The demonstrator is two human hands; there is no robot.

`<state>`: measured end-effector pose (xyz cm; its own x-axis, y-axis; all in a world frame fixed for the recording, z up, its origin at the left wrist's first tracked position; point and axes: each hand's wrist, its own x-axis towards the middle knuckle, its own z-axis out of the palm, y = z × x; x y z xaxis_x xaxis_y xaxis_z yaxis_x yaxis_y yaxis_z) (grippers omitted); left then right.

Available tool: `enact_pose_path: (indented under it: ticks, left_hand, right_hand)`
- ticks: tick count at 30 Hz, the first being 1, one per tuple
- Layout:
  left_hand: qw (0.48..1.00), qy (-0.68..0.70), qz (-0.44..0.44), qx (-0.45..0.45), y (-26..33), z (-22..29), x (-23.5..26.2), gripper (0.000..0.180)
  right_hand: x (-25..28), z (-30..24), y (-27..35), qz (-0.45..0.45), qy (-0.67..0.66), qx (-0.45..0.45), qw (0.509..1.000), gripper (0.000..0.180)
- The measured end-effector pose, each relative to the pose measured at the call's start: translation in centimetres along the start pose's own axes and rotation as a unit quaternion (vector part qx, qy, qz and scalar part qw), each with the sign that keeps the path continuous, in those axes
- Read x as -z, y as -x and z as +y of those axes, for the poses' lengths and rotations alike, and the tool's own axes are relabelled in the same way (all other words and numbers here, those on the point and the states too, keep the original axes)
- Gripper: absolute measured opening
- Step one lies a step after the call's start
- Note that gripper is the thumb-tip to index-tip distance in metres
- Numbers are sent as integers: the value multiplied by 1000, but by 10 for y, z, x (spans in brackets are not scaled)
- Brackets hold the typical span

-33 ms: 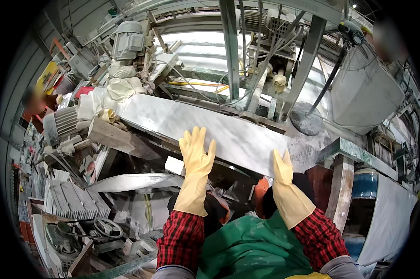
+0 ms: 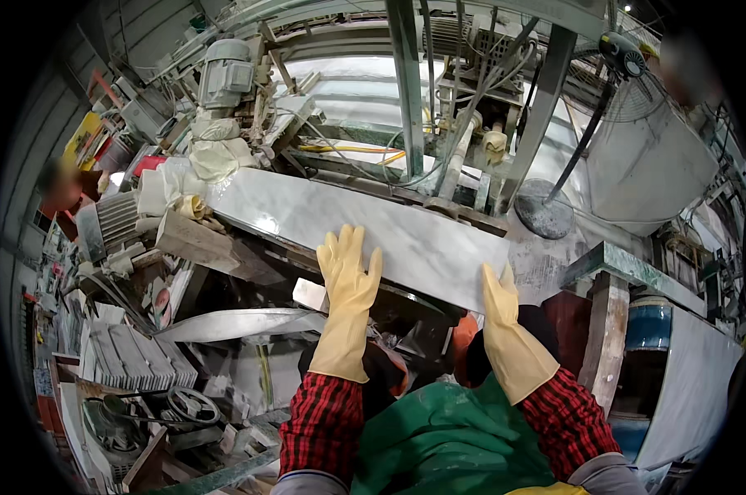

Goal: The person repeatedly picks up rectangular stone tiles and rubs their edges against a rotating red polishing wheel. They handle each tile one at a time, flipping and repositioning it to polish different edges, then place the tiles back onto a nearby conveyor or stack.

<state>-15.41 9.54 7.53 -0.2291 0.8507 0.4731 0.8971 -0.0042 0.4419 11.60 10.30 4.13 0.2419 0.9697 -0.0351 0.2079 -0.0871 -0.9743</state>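
A long, pale grey-veined marble slab lies across the machine bed in front of me, running from the cloth-wrapped machine part at the left to my right hand. My left hand, in a cream rubber glove, rests flat with fingers spread over the slab's near edge. At the slab's right end is my right hand, gloved alike, its palm side turned to the end and its fingers stretched up. Neither hand is wrapped around anything. The slab's far left end goes under pale wet cloths.
An electric motor stands at the back left. Upright metal posts rise behind the slab, with hoses nearby. A fan on a round base is at the right. Stacked thin tiles and a handwheel sit lower left.
The slab's right end sits slightly farther left, and my right hand has shifted slightly left with it. My left hand stays nearly in place.
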Motion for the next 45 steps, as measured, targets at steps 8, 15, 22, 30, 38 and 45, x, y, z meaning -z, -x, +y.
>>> enact_pose_path:
  ticks: [8,15,22,30,38,45]
  left_hand:
    - [1000,-14,4,3,-6,-11,-5,49]
    - [996,-85,0,-38,-4,-13,0,51]
    - [993,-60,-66,72,-5,-11,-2,56]
    - [992,-42,-56,105,-7,-18,-6,60]
    - [990,-75,-77,96,-14,-5,-7,60]
    - [983,-72,-23,165,-12,-18,-19,60]
  right_hand:
    - [-11,-3,-9,-38,-44,-49,997,67]
    - [-14,-18,-10,-60,-78,-47,994,77]
    - [1,-56,-11,-115,-41,-161,979,89]
    - [-10,-42,-36,-117,50,-172,977,106]
    - [-6,-38,-41,-173,-6,-122,977,112]
    - [-4,-41,-39,-206,-79,-81,972,91]
